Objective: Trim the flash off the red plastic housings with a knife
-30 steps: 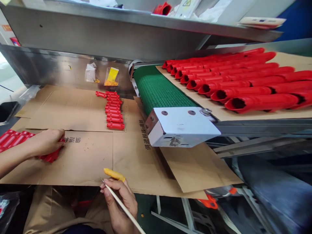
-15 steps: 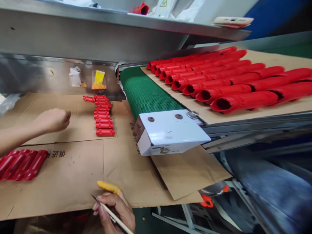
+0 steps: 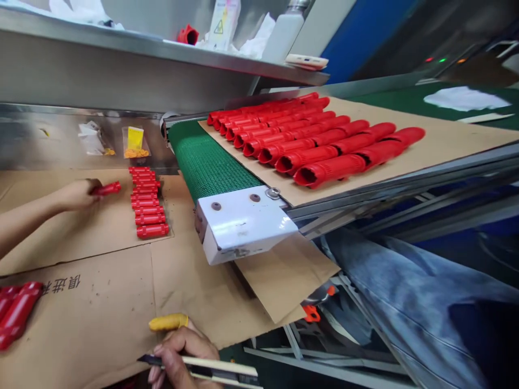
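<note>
My left hand (image 3: 83, 195) is at the left, closed around one end of a small red plastic tube (image 3: 107, 188) that sticks out to the right. Just right of it, a column of similar red tubes (image 3: 151, 219) lies on the cardboard (image 3: 105, 302). At the bottom, my right hand (image 3: 184, 351) grips a slim cream-and-black utility knife (image 3: 221, 364), its dark tip pointing left. A yellow finger cot (image 3: 168, 322) covers one extended finger of that hand. More red tubes (image 3: 18, 310) lie at the lower left, cut off by the frame.
A green conveyor belt (image 3: 211, 162) ends at a white metal bracket (image 3: 247, 219). Larger red sleeves (image 3: 328, 167) stand in rows on cardboard beside it. Small bags (image 3: 135, 141) are by the metal back wall. A shelf (image 3: 121, 46) runs above; a person's jeans-clad leg (image 3: 389, 286) is at right.
The view has swung right. My left hand has moved toward the column and taken hold of the tilted red tube at its top. My right hand keeps the knife, now turned flatter.
</note>
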{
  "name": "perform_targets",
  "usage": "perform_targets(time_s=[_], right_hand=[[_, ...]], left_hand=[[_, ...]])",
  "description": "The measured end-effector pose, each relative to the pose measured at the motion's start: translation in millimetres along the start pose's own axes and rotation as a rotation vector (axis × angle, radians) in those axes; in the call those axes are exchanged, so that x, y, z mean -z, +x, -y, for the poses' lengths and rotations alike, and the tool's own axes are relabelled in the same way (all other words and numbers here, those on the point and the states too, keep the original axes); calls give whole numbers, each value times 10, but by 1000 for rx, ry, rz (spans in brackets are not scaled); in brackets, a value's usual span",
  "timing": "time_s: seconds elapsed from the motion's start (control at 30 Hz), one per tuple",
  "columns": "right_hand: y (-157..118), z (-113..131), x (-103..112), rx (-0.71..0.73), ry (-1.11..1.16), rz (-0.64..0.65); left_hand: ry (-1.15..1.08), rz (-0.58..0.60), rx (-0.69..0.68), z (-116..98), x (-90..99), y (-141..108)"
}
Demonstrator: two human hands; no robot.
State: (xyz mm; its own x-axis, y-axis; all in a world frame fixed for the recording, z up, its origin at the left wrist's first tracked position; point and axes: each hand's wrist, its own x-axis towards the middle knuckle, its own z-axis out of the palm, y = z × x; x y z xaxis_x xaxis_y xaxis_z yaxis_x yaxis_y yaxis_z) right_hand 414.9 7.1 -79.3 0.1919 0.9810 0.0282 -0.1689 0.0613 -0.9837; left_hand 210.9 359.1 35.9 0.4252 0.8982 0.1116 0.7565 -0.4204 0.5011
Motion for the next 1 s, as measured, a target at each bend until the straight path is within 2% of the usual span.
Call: perform_targets(time_s=[0.1, 0.17, 0.2, 0.23, 0.27, 0.33, 0.47, 0.53, 0.6, 0.7, 0.77, 0.87, 0.93, 1.0], right_hand=[[56, 175, -118, 2, 34, 32], [80, 305, -250, 14, 24, 26], [78, 360, -325, -5, 16, 55], [65, 404, -401, -38, 3, 110], [37, 432, -474, -80, -11, 174], [-55, 437, -601, -156, -38, 278], [-309, 309, -733, -203, -82, 288], [-408, 243, -733, -214, -115, 290], [-473, 212, -707, -169, -209, 296], [-523, 218, -677, -64, -391, 237], [-541, 228, -690, -147, -349, 200], [-548, 228, -744, -379, -128, 220], [-543, 229, -773, -439, -58, 233], [-532, 239, -780, -452, -50, 230]], left_hand=[[-145, 60, -33, 3, 136, -1197], [-345, 93, -5, -119, 76, -2060], [-459, 65, 47, -211, 10, -2441], [-544, 21, 96, -312, -71, -2768], [-633, 48, 130, -413, -159, -3033], [-781, 5, 235, -579, -337, -3397], [-891, -255, 520, -711, -616, -3738], [-896, -314, 598, -705, -695, -3833], [-915, -350, 584, -675, -737, -3897], [-935, -388, 507, -626, -762, -3940], [-952, -362, 496, -616, -773, -3938], [-959, -364, 548, -638, -802, -3909], [-945, -399, 570, -647, -821, -3886], [-896, -377, 562, -626, -819, -3871]])
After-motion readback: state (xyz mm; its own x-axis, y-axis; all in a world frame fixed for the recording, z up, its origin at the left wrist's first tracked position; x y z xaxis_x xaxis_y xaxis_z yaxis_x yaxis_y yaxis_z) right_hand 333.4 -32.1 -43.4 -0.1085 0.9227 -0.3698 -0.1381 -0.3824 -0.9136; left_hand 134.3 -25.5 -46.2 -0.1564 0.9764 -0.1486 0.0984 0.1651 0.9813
